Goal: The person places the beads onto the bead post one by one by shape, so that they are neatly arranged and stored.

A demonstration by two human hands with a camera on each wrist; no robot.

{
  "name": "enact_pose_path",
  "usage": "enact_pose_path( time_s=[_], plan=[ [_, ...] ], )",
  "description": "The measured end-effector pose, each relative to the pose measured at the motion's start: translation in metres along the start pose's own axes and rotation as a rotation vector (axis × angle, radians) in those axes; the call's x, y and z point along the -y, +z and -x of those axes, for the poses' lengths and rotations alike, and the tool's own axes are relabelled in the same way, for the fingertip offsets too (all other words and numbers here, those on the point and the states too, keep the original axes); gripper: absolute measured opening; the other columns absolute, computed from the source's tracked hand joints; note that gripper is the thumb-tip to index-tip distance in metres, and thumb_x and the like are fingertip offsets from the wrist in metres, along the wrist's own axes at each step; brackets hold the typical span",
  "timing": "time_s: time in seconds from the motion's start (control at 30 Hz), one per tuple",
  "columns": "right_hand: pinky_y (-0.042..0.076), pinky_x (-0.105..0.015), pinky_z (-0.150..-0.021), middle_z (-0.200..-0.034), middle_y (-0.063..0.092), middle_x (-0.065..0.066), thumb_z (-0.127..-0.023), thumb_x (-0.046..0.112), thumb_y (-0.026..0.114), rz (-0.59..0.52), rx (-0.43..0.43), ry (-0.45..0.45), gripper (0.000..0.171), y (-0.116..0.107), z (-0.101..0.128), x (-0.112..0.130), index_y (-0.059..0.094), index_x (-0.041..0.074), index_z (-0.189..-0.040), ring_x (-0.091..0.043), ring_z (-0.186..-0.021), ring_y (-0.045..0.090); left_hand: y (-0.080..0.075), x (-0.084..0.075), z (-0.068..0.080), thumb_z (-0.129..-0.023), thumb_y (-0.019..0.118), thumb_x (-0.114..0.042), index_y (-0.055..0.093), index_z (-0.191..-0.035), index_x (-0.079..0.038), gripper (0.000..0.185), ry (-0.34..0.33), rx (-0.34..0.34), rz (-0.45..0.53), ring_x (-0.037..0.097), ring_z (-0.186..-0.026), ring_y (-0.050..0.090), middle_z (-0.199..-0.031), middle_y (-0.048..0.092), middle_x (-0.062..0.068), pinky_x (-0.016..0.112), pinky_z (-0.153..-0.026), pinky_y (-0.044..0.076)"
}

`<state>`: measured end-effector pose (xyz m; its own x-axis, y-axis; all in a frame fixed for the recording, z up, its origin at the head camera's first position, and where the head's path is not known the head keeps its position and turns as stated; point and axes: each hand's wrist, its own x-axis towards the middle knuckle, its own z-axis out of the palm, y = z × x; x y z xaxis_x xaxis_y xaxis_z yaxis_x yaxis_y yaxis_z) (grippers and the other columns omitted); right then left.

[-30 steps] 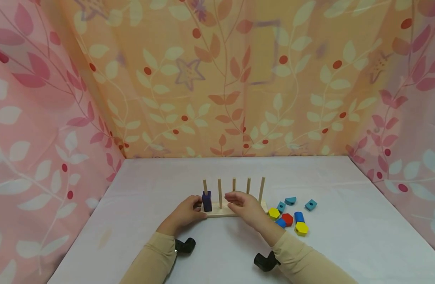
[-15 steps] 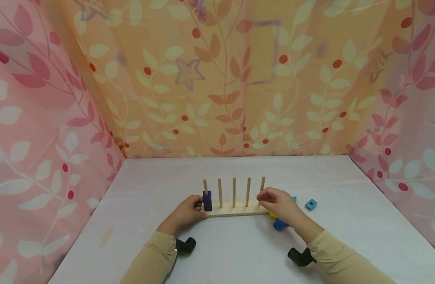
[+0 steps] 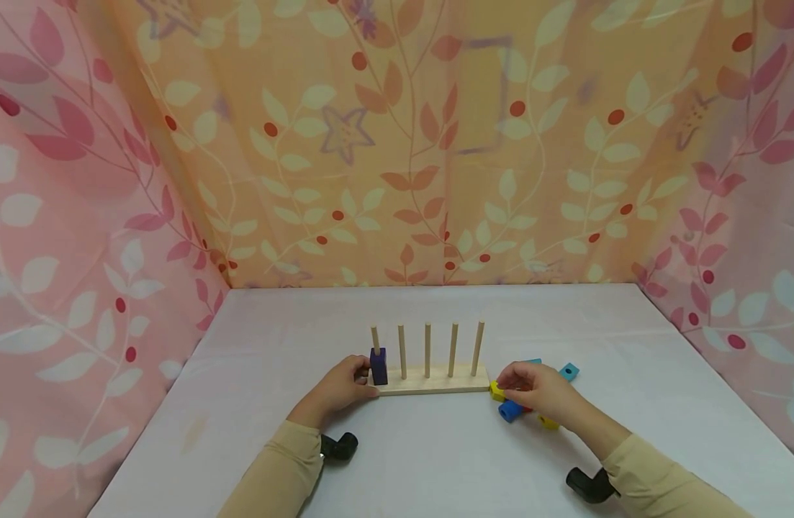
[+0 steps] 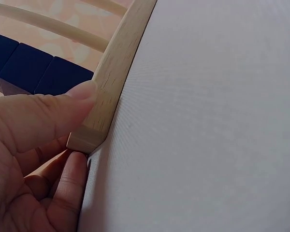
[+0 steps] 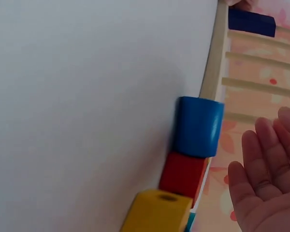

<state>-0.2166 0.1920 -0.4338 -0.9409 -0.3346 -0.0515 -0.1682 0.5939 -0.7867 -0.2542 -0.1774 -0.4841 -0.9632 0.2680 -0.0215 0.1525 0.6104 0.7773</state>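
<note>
A wooden peg stand [image 3: 429, 385] with several upright pegs lies crosswise on the table. Stacked dark blue square blocks [image 4: 63, 75] fill the lower part of its leftmost peg. At that end my left hand [image 3: 337, 385] grips the base, its thumb on the front edge and fingers around the corner. My right hand [image 3: 544, 390] hovers at the loose blocks beyond the right end, its fingers slightly bent and holding nothing. Below it in the right wrist view are a blue rounded block [image 5: 199, 126], a red block [image 5: 183, 175] and a yellow block [image 5: 159, 212].
Light blue blocks lie behind my right hand, one of them a holed block [image 3: 569, 371] farther right. The white-covered table [image 3: 293, 324] meets patterned cloth walls [image 3: 397, 180] at the back and sides. Black wrist devices stick out under both sleeves.
My right hand has moved from in front of the stand's middle pegs rightward to the loose blocks. My left hand stays on the stand's left end.
</note>
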Motion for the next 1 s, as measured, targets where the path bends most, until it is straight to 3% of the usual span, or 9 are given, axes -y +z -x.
enact_pose_path(
  time_s=[0.3,0.6,1.0],
  plan=[
    [0.051,-0.036,-0.08,-0.091,0.064,0.005,-0.078,0.013,0.072,0.174,0.054,-0.057,0.015,-0.001,0.004,-0.015,0.063,0.014,-0.09,-0.014,-0.087,0.058,0.0,0.002,-0.001,-0.071,0.078,-0.017,0.056,-0.107,-0.003,0.045,0.003,0.006,-0.018,0.018,-0.094,0.051,-0.101,0.053,0.006,0.038,-0.088,0.044],
    [0.049,-0.025,-0.073,-0.09,0.061,0.009,-0.076,0.011,0.073,0.314,0.116,-0.171,0.02,-0.005,0.004,-0.019,0.063,0.017,-0.092,-0.011,-0.083,0.055,-0.001,0.0,-0.001,-0.071,0.078,-0.017,0.056,-0.108,-0.003,0.045,-0.003,0.01,-0.008,0.02,-0.098,0.052,-0.104,0.054,0.007,0.04,-0.09,0.043],
    [0.048,-0.03,-0.078,-0.095,0.059,0.012,-0.077,0.011,0.072,0.464,0.155,-0.29,0.019,-0.002,0.003,-0.022,0.066,0.017,-0.095,-0.011,-0.09,0.05,-0.001,0.0,0.0,-0.072,0.077,-0.017,0.055,-0.111,-0.003,0.047,-0.013,0.007,0.0,0.021,-0.102,0.052,-0.107,0.053,0.008,0.041,-0.092,0.043]
  ],
)
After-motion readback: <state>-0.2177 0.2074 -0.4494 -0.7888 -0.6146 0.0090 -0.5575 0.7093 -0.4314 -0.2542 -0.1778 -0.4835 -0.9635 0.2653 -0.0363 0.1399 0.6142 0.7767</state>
